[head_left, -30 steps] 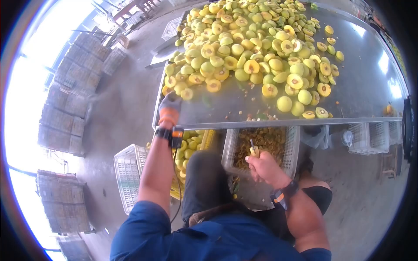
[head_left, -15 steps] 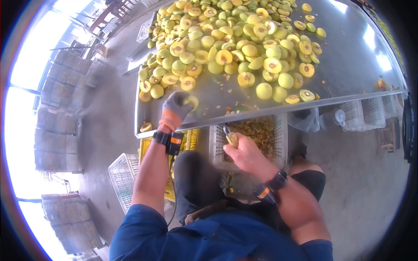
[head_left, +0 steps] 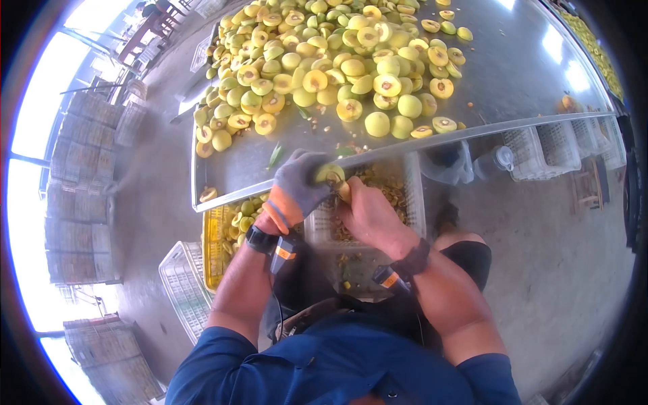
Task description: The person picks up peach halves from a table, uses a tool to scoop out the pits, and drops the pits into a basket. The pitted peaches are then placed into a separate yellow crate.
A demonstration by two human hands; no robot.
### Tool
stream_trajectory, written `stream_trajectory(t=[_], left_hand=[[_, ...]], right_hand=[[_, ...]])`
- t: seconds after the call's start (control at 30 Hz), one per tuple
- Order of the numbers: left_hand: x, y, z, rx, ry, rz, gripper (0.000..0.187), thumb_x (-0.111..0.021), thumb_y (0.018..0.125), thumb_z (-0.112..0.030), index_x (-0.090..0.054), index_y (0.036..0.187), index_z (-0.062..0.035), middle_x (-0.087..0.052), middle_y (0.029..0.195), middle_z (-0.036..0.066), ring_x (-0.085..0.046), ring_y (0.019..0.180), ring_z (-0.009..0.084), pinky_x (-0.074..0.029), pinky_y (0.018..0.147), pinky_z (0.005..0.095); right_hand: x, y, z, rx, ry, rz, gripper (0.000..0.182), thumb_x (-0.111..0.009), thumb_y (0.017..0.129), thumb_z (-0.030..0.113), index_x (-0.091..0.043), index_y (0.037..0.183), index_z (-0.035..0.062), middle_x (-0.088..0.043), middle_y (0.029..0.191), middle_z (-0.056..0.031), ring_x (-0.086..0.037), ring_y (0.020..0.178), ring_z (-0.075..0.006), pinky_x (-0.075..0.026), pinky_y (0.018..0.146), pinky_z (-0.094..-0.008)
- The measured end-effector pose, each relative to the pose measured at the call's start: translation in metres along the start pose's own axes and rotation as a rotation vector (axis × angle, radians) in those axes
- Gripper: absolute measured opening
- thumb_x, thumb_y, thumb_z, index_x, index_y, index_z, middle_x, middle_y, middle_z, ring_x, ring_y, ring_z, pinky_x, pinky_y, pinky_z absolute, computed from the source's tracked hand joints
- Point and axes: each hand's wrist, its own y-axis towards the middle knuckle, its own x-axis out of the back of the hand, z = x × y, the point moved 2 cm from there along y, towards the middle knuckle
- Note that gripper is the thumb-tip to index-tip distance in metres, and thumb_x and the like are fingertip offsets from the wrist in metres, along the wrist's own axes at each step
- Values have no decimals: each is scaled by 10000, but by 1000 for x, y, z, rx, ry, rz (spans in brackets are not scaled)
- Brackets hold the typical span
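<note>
fruit half [head_left: 329,173] sits cut face up, too round to show a long axis, pinched in the gloved left hand [head_left: 302,182]; bare right hand [head_left: 368,212] fisted round a knife handle [head_left: 344,191], tip at the fruit.

Halved fruit [head_left: 329,174] between gloved left hand [head_left: 302,181] and bare right hand [head_left: 368,214]

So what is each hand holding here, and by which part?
The gloved left hand cups a yellow fruit half around its rounded side. The bare right hand grips a small tool by its handle.
</note>
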Motion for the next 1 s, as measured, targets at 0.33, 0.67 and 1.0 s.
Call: stream_trajectory(t=[0.33,0.67,1.0], left_hand=[[12,14,3,-37,65,197,419,-777,787,-38,-760,1205,-31,-726,1030,83,-709,967,195,-569,888,324],[-55,-38,40,-97,-5,-345,257,-734,842,-62,-715,1086,16,-744,1064,152,-728,957,292,-579,845,381],[-47,-27,15,-180,68,-406,286,-712,848,-37,-698,1123,40,-734,1066,207,-733,951,376,-589,854,421]], right_hand=[[-12,-3,-18,-107,318,211,221,-619,985,153,-647,1106,-29,-706,841,-120,-672,775,-262,-529,743,-437],[-30,-3,-19,-56,486,157,261,-633,960,168,-658,1138,-21,-735,1026,-237,-694,967,-425,-538,876,-473],[-12,-9,-4,-63,148,26,244,-660,942,141,-574,1067,-51,-696,908,-333,-674,916,-548,-534,796,-592]])
